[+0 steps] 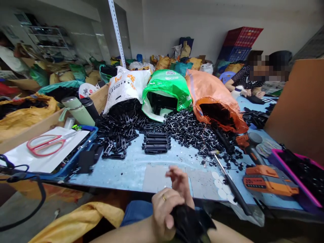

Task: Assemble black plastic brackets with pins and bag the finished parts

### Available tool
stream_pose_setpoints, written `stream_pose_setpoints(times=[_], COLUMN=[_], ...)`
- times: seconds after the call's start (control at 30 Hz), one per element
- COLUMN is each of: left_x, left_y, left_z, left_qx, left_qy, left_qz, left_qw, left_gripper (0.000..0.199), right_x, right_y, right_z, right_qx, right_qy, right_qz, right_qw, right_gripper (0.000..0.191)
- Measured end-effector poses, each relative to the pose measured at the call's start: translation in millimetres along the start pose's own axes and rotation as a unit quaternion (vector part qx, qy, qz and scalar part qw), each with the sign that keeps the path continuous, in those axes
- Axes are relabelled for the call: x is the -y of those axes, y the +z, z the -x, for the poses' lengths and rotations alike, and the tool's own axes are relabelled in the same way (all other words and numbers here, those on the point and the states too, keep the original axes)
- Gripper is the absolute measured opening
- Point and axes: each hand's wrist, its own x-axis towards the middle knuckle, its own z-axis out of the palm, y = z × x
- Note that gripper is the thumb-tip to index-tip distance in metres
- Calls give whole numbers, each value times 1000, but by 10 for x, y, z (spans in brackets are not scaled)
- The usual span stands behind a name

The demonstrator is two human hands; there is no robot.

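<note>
My left hand, ring on one finger, is closed round a black piece held low in front of me, short of the tabletop's near edge. Piece blurred; exact shape unclear. My right hand is raised just behind it, fingers loosely curled and apart, seemingly holding nothing.

Beyond my hands: a grey pad flat at the near edge. Farther back, a row of ribbed black parts set side by side. Behind and right of those, a heap of black-headed screws. Three sacks stand at the rear, mouths toward me: white, green, orange.

Right side: hammer, head toward the heap, black handle jutting past the edge; orange cordless tool beside it. Left side: red-handled scissors on a white sheet over a blue tray.
</note>
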Motion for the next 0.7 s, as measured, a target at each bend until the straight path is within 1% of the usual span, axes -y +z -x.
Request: stream_pose_setpoints(times=[0.03, 0.07, 0.1, 0.13, 0.17, 0.23, 0.27, 0.3, 0.33, 0.4, 0.47, 0.53, 0.6, 0.7], left_x=[123, 275, 444, 620, 790, 1085, 1201, 1295, 1369, 1464, 1507, 1531, 1580, 1773], left_y=[-20, -63, -125, -199, -275, -398, -433, -447, -444, -406, -377, -410, -531, -870], left_z=[21, 30, 27, 12, -13, -83, -125, -173, -225, -344, -474, -604, -727, -893], left_qx=[7, 29, 62, 97, 147, 243, 278, 297, 301, 292, 282, 268, 232, 166], left_qy=[21, 38, 52, 54, 50, 40, 31, 18, -1, -40, -62, -69, -77, -101], left_qz=[-48, -113, -182, -252, -307, -376, -395, -409, -422, -436, -430, -413, -406, -422], left_qw=[999, 992, 980, 961, 939, 893, 875, 863, 855, 850, 855, 868, 881, 886], left_gripper=[66, 69, 72, 74, 72, 55, 45, 37, 32, 32, 36, 45, 49, 40], right_x=[-183, -360, -524, -669, -794, -994, -1076, -1150, -1222, -1373, -1548, -1748, -1958, -2266], right_y=[84, 116, 96, 30, -68, -298, -393, -458, -485, -427, -266, -69, 119, 359], right_z=[-54, -150, -287, -461, -663, -1113, -1340, -1559, -1763, -2128, -2456, -2782, -3117, -3574], right_qx=[-19, -15, -2, 10, 6, -9, -3, 19, 49, 120, 169, 186, 192, 193], right_qy=[6, 5, -1, -11, -23, -26, -28, -30, -31, -29, -21, -8, 14, 62], right_qz=[40, 91, 145, 194, 242, 283, 321, 347, 378, 426, 461, 481, 502, 529], right_qw=[999, 996, 989, 981, 970, 959, 947, 937, 924, 896, 871, 857, 843, 824], right_gripper=[42, 39, 36, 34, 32, 27, 26, 25, 24, 22, 21, 23, 26, 30])
